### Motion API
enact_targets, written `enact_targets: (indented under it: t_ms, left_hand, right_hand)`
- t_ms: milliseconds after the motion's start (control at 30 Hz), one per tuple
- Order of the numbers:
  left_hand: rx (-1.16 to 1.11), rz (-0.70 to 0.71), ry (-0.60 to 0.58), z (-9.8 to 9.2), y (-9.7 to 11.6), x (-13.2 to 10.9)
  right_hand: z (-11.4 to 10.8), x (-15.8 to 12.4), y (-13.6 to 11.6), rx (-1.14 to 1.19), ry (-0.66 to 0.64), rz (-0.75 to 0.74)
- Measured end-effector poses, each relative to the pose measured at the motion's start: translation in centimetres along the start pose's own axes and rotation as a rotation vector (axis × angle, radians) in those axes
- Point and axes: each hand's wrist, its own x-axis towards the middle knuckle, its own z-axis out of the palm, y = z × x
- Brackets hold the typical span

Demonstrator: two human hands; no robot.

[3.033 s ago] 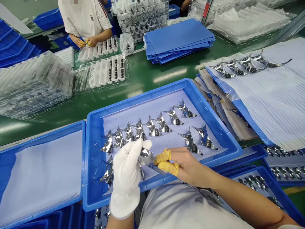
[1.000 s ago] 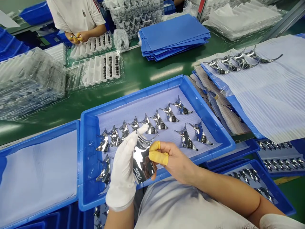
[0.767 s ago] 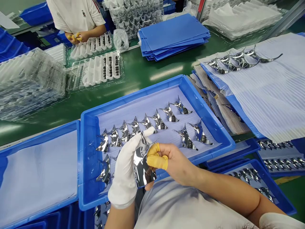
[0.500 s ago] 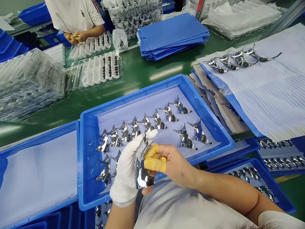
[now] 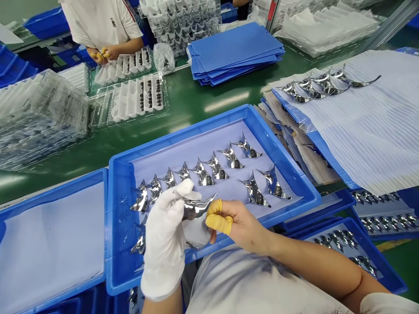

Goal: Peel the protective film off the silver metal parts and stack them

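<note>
Mirror-finish piece (image 5: 196, 214) is over the near edge of the blue tray (image 5: 119, 261): the white-gloved left hand (image 5: 165, 235) closes on its left side, and the right hand (image 5: 242, 224) pinches its right side between yellow-covered fingertips (image 5: 219, 223). In my judgement, the step in hand is the handling of this 1 piece, and the next move calls for steady grip, kept clear of the similar pieces (image 5: 216, 168) toward the tray's far edge.
</note>
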Motion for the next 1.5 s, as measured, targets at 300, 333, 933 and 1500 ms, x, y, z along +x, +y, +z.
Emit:
enact_targets:
  t_ms: [300, 333, 933, 1500]
  left_hand:
    - [-0.009, 0.230, -0.001, -0.5, 0.5, -1.0]
    - [-0.009, 0.208, 0.015, -0.5, 0.5, -1.1]
    - [-0.035, -0.124, 0.137, 1.6, 0.5, 0.2]
    - [1.057, 0.281, -0.168, -2.9, -0.4, 4.8]
  right_hand:
    - [-0.8, 0.7, 0.7, -0.118, -0.045, -0.144]
    - [-0.9, 0.6, 0.7, -0.148, -0.041, -0.163]
    - [0.2, 0.2, 0.8, 0.400, 0.007, 0.190]
    - [-9.6, -0.2, -1.0, -1.697, 0.365, -0.046]
